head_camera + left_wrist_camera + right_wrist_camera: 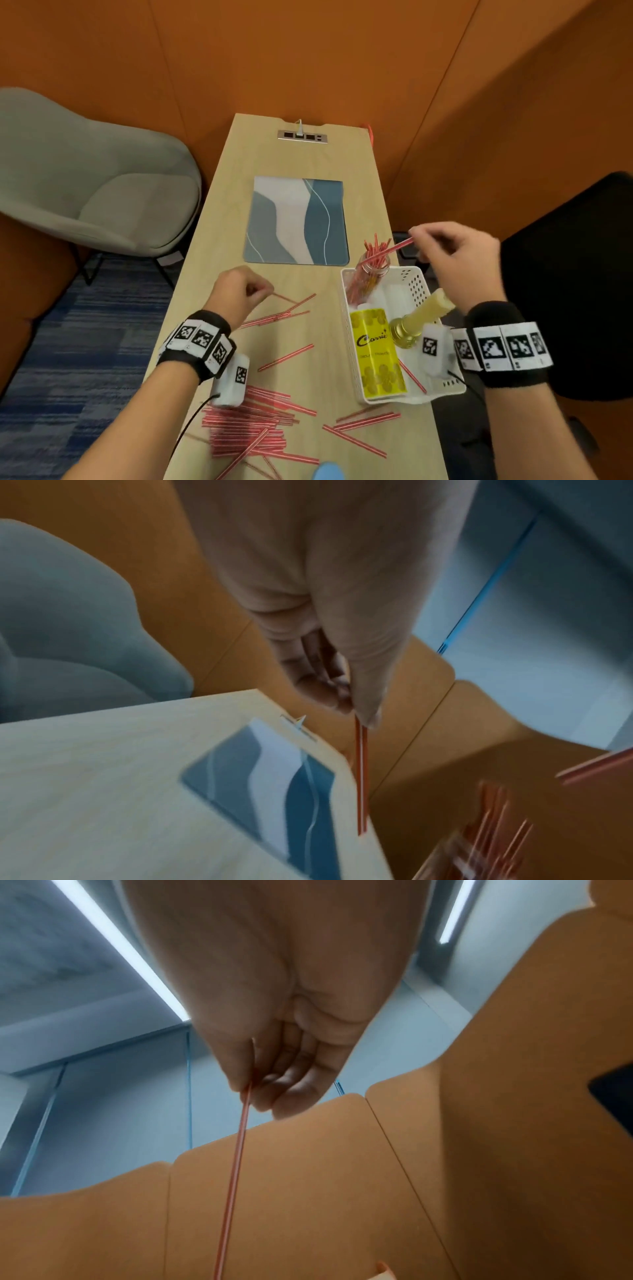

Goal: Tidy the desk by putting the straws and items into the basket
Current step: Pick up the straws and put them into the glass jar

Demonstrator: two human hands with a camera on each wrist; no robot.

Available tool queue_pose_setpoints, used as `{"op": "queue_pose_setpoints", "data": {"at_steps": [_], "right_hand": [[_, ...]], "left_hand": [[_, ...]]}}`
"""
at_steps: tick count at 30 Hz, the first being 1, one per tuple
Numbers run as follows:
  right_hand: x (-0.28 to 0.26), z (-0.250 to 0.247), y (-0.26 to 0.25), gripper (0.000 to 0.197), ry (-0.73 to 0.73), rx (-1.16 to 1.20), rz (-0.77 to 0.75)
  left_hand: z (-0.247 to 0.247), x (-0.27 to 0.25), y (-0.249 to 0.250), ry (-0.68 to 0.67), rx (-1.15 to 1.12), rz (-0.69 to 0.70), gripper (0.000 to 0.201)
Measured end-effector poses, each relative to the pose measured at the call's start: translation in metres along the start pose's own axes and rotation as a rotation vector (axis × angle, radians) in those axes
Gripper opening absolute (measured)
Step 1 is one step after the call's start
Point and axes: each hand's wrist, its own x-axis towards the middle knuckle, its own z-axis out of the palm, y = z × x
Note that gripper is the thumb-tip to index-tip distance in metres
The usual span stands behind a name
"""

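Observation:
A white basket (419,284) stands at the desk's right edge. It holds a clear jar (368,279) of red-striped straws, a yellow packet (375,353) and a gold-capped bottle (416,320). My right hand (460,257) hovers above the jar and pinches one straw (394,249) that slants down toward the jar's mouth; the wrist view shows the same straw (236,1164) between thumb and fingers. My left hand (239,291) pinches the end of a straw (284,297) on the desk, and the left wrist view shows this straw (362,777) hanging from the fingertips. Several loose straws (260,425) lie near the front.
A blue and grey mat (296,221) lies mid-desk, with a socket strip (302,136) at the far end. A grey chair (85,178) stands to the left, a black chair (568,274) to the right. Orange walls enclose the booth.

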Motion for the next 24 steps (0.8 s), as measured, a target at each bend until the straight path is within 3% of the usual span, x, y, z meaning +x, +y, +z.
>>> {"op": "queue_pose_setpoints", "data": {"at_steps": [3, 7, 10, 13, 17, 20, 24], "right_hand": [[0.023, -0.014, 0.008, 0.017, 0.126, -0.134, -0.106], [0.045, 0.001, 0.03, 0.018, 0.061, -0.271, -0.125], [0.051, 0.029, 0.055, 0.019, -0.103, -0.358, -0.067], [0.045, 0.052, 0.078, 0.026, -0.229, -0.302, 0.046], [0.013, 0.043, 0.088, 0.019, -0.086, -0.129, 0.218], [-0.038, 0.053, 0.081, 0.022, -0.311, -0.034, 0.29], [-0.111, 0.101, 0.083, 0.018, -0.705, -0.015, 0.215]], "left_hand": [[-0.013, 0.013, 0.046, 0.135, -0.094, 0.12, 0.006], [-0.03, 0.031, 0.109, 0.22, -0.197, 0.243, 0.007], [-0.038, 0.048, 0.151, 0.189, -0.163, 0.34, 0.01], [-0.038, 0.068, 0.184, 0.104, -0.081, 0.413, 0.013], [-0.027, 0.093, 0.216, 0.006, 0.079, 0.446, 0.015], [-0.009, 0.112, 0.231, -0.102, 0.17, 0.45, 0.015], [0.026, 0.131, 0.235, -0.27, 0.325, 0.434, 0.017]]}}
